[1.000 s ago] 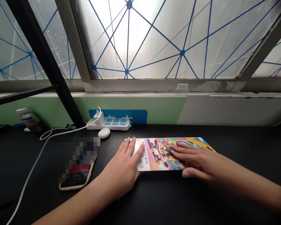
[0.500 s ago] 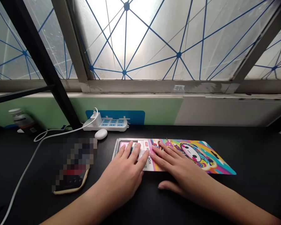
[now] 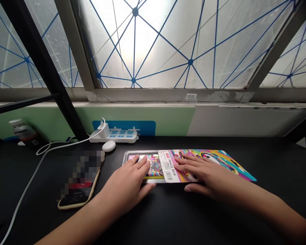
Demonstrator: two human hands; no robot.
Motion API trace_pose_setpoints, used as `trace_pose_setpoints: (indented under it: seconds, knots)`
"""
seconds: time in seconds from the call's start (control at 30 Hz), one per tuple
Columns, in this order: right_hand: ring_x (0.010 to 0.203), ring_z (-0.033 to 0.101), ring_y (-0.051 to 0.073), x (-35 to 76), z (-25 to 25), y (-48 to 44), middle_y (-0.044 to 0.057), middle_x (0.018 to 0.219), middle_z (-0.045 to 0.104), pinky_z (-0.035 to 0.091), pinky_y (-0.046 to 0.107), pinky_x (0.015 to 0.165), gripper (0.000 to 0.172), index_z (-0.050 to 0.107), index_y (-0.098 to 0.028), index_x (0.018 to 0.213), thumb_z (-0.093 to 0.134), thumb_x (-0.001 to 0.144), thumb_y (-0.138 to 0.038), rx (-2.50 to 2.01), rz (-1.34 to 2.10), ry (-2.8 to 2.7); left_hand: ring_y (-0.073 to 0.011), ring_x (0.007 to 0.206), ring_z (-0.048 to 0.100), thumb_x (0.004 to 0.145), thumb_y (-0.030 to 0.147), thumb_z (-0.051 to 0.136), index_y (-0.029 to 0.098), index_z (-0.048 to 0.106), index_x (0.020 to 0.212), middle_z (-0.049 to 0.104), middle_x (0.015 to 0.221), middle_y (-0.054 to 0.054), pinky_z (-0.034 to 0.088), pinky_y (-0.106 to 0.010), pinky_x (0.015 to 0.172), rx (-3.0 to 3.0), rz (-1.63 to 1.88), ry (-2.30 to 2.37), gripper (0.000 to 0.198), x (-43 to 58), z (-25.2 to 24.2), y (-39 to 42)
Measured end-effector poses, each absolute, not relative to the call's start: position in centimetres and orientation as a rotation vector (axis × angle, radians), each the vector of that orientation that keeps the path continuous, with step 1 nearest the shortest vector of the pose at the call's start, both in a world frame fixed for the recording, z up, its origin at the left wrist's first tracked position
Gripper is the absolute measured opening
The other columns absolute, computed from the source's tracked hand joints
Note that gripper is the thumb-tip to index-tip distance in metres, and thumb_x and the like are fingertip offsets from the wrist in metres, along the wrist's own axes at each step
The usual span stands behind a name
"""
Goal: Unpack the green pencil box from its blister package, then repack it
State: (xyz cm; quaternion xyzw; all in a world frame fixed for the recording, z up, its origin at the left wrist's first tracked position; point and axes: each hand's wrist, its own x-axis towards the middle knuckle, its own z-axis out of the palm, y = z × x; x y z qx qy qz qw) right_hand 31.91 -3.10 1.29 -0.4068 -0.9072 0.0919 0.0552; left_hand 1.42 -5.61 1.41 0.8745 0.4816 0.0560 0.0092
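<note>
A shallow silvery pencil box [image 3: 124,160] lies flat on the black desk, its brightly patterned inside [image 3: 156,165] showing at the left. Over its right part, and out past it, lies a colourful cartoon cover [image 3: 234,167] with a white "PENCIL BOX" label [image 3: 168,166] at its left end. My left hand [image 3: 131,180] rests with fingers stretched over the uncovered left end, thumb by the near edge. My right hand [image 3: 204,172] lies palm down on the cover, fingers pointing left and thumb apart near the front edge. The box's right end is hidden.
Left of the box lies a phone [image 3: 78,195], partly blurred out. Behind it are a white rounded case [image 3: 108,146] and a power strip [image 3: 123,136] with a plugged-in charger and white cable [image 3: 28,182]. A bottle [image 3: 22,129] leans near a black post [image 3: 56,92].
The cover has slid a little to the right over the box, so more of the patterned inside shows. My right hand has moved right with it; my left hand has shifted slightly left.
</note>
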Motion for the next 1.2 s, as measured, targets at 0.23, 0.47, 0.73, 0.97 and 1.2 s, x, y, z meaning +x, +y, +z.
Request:
trace_pose_setpoints:
  seconds: [0.23,0.47,0.73,0.97,1.2]
  knots:
    - [0.132,0.055,0.034,32.6,2.1,-2.7,0.005,0.143,0.06,0.046,0.053,0.109,0.058,0.06,-0.03,0.137,0.074,0.081,-0.038,-1.341,0.088,-2.704,-0.0402,0.122,0.06,0.101,0.054,0.043,0.016,0.072,0.101,0.073,0.114,-0.016,0.056,-0.051,0.089,2.668,0.243,1.738,0.047,-0.2,2.0,-3.9]
    - [0.127,0.057,0.035,30.9,1.7,-3.2,0.01,0.141,0.06,0.047,0.057,0.103,0.056,0.054,-0.029,0.143,0.055,0.088,-0.018,-1.244,-0.106,-2.766,-0.0393,0.114,0.065,0.101,0.039,0.046,0.013,0.071,0.109,0.071,0.119,-0.017,0.052,-0.051,0.09,2.847,0.258,1.759,0.037,-0.8,1.8,-3.4]
    - [0.1,0.069,0.027,34.4,2.0,-2.1,0.009,0.117,0.072,0.054,0.044,0.086,0.059,0.068,-0.027,0.123,0.042,0.078,0.001,-1.444,-0.322,-2.711,-0.0352,0.112,0.065,0.102,0.038,0.045,0.015,0.073,0.106,0.072,0.119,-0.014,0.051,-0.046,0.092,2.819,0.303,1.743,0.037,-1.1,1.9,-3.1]
    - [0.101,0.069,0.028,35.0,4.1,-2.3,0.011,0.121,0.072,0.055,0.043,0.086,0.053,0.063,-0.02,0.13,0.037,0.087,-0.003,-1.301,-0.54,-2.51,-0.0304,0.111,0.063,0.105,0.041,0.038,0.021,0.072,0.113,0.07,0.122,-0.011,0.049,-0.042,0.094,2.809,0.424,1.538,0.04,-2.1,1.6,-2.1]
    - [0.119,0.065,0.03,26.9,4.5,-9.5,0.01,0.131,0.068,0.054,0.045,0.099,0.054,0.056,-0.02,0.14,0.041,0.09,-0.009,-0.789,-0.643,-2.565,-0.0283,0.108,0.058,0.105,0.041,0.033,0.021,0.058,0.137,0.06,0.141,-0.01,0.046,-0.045,0.095,2.806,0.447,1.482,0.045,-1.6,1.1,-2.3]
